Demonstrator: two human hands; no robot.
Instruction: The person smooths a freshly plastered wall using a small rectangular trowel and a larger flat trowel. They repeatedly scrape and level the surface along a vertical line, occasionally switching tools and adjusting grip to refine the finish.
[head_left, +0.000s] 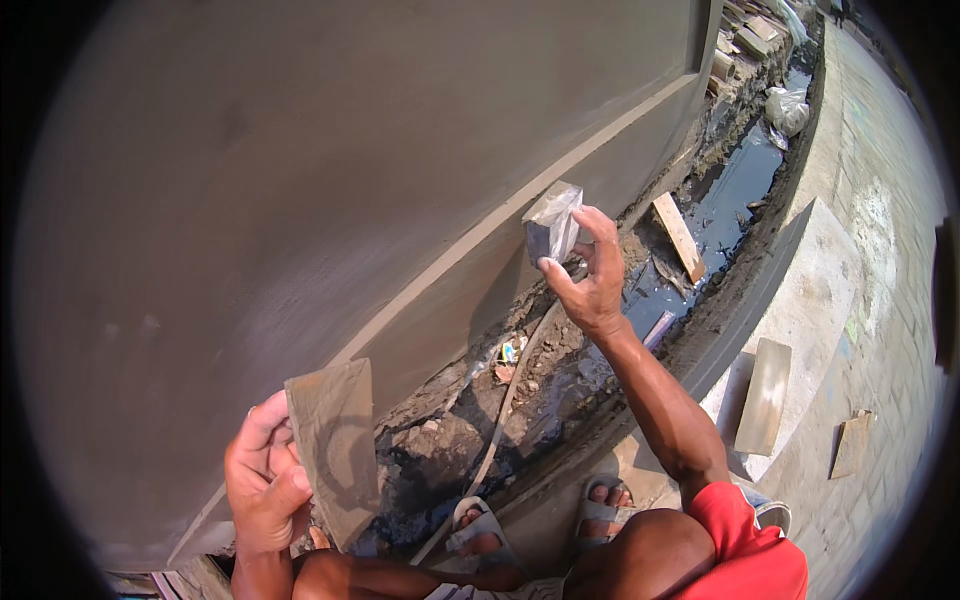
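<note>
My right hand (597,280) grips a small grey block-like thing (552,222) between thumb and fingers. Its upper side is pale and shiny, perhaps wrapped in plastic; I cannot tell its exact kind. It is close to a light raised band (470,240) low on the smooth grey-brown wall (330,150); whether they touch is unclear. Lower left, my left hand (262,485) holds a flat, brownish-grey board (337,450) by its left side, tilted up beside the wall. Some of the left fingers are hidden behind the board.
A ditch with dark water (735,185) runs along the wall's foot, with a wooden piece (679,236) and a plastic bag (787,110) in it. On the paved side lie a pale slab (810,300), a long flat board (764,395) and a small wood scrap (852,444). My sandalled feet straddle the ditch edge.
</note>
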